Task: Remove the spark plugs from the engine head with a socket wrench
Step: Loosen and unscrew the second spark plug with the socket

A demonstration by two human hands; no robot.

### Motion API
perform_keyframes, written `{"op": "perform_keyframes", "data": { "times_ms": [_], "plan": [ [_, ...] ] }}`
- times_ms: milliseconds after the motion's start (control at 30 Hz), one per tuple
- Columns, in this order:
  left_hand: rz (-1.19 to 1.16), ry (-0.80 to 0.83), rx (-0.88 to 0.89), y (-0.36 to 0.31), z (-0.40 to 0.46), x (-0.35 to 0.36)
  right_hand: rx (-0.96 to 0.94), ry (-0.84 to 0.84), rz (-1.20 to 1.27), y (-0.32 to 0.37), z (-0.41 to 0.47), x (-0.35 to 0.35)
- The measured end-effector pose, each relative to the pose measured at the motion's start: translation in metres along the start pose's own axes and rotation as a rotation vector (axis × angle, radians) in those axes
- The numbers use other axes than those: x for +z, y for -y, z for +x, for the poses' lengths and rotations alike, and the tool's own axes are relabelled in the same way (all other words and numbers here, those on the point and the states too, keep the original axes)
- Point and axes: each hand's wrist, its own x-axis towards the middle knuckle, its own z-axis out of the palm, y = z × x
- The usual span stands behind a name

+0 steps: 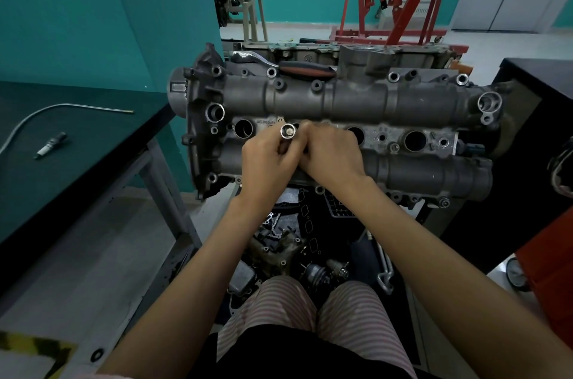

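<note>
- A chrome spark plug socket (288, 131) is held up over the middle of the engine head (356, 130), open end facing the camera, with what looks like a spark plug's tip seated inside.
- The left hand (269, 161) has its fingers curled round the socket's body; the right hand (333, 151) pinches close beside it at the socket's far end, the two hands touching.
- The socket is likely rigid, smooth steel, small and light, possibly oily; a grip round its barrel seems safest. The plug inside probably has a brittle ceramic body, so it should be drawn out by its metal end, not knocked.
- Four round plug wells run along the head; three stand open, and the hands hide the second from the left.
- A ratchet wrench (279, 63) with a red-and-black handle lies along the head's far edge.
- On the dark table (77, 146) to the left lies one removed spark plug (51, 145), near a bent metal tube (62, 108).
</note>
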Motion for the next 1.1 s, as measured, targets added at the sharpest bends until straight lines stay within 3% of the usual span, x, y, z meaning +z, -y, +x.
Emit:
{"op": "perform_keyframes", "data": {
  "times_ms": [500,633,800,933,1100],
  "plan": [
    [0.032,0.043,-0.011,-0.0043,-0.0001,-0.0024,0.008,0.001,-0.032,-0.0009,0.0018,0.0055],
    [0.035,0.038,-0.016,-0.0019,0.0003,-0.0015,0.004,-0.045,0.057,0.0021,-0.0005,0.0008],
    [0.069,-0.006,-0.005,-0.0031,0.0009,0.0012,0.023,0.028,-0.017,-0.0002,0.0014,0.0015],
    [0.028,0.068,0.015,-0.0008,-0.0045,-0.0027,-0.006,0.021,-0.036,-0.0016,0.0012,0.003],
    [0.015,-0.008,0.001,-0.0002,-0.0002,0.0006,0.029,-0.037,0.06,0.002,-0.0005,-0.0012]
  ]
}}
